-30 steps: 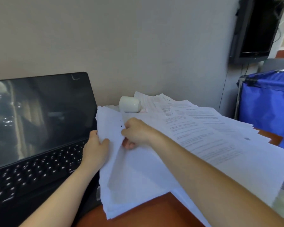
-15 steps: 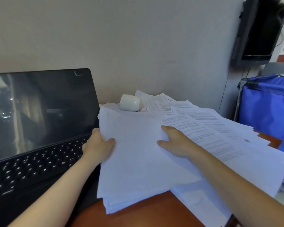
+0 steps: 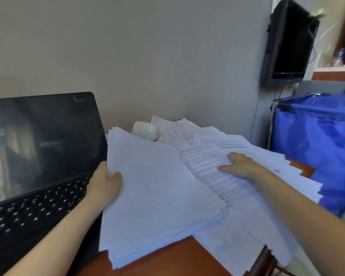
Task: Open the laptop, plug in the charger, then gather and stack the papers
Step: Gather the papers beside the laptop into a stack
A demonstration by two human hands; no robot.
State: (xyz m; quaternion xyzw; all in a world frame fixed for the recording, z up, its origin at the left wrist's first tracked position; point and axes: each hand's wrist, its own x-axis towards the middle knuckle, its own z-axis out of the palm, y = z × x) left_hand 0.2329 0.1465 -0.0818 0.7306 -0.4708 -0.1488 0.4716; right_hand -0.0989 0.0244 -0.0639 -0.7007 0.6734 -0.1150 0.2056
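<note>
A black laptop (image 3: 38,156) stands open at the left, screen dark. Beside it a thick stack of white papers (image 3: 159,196) lies blank side up, its left edge raised. My left hand (image 3: 105,184) grips that left edge, thumb on top and fingers under it. To the right, several printed sheets (image 3: 213,156) are spread loosely over the brown desk (image 3: 167,263). My right hand (image 3: 240,165) rests flat on these printed sheets with its fingers straight. No charger is in view.
A small white cylinder (image 3: 145,130) lies on its side at the wall behind the papers. A black monitor (image 3: 289,42) hangs on the wall at upper right. A blue bin (image 3: 317,144) stands past the desk's right edge.
My right hand let go of the sheet it held on the stack and moved right onto the spread printed sheets. The top sheet now lies flat. My left hand kept its grip.
</note>
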